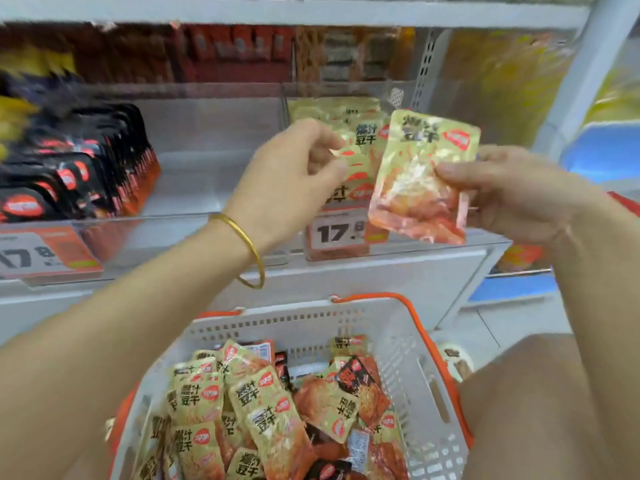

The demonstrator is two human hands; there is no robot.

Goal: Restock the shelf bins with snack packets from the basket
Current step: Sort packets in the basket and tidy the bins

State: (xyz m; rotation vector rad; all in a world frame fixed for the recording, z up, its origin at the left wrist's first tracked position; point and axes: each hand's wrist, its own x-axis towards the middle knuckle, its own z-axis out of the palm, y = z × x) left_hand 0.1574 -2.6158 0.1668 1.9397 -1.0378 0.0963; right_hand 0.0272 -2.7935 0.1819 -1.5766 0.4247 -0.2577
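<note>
**A:** What does each grip hold at this moment?

**B:** My right hand (512, 192) pinches one yellow packet (424, 178) by its right edge, thumb in front and the other fingers behind, so the printed face looks at me. I judge I hold it upright like this so it can slide in standing, the same way as the stock. My left hand (294, 174) is closed with the fingertips on the yellow packets in the bin (349, 133); I think it presses the row back to open a place, but I cannot tell if it truly grips one.

**A:** And where is the packet compared with the bin?

**B:** Just in front of the clear right bin (346, 90), above the price tag (337, 233), not yet inside.

**A:** The arms?

**B:** Both forearms reach up and forward from below; the left wrist, with a gold bangle (247, 249), is bent a little inward. The basket (408, 344) sits under them, many packets remaining, so the restocking looks far from finished. Black packets (79, 168) fill the left bin.
</note>
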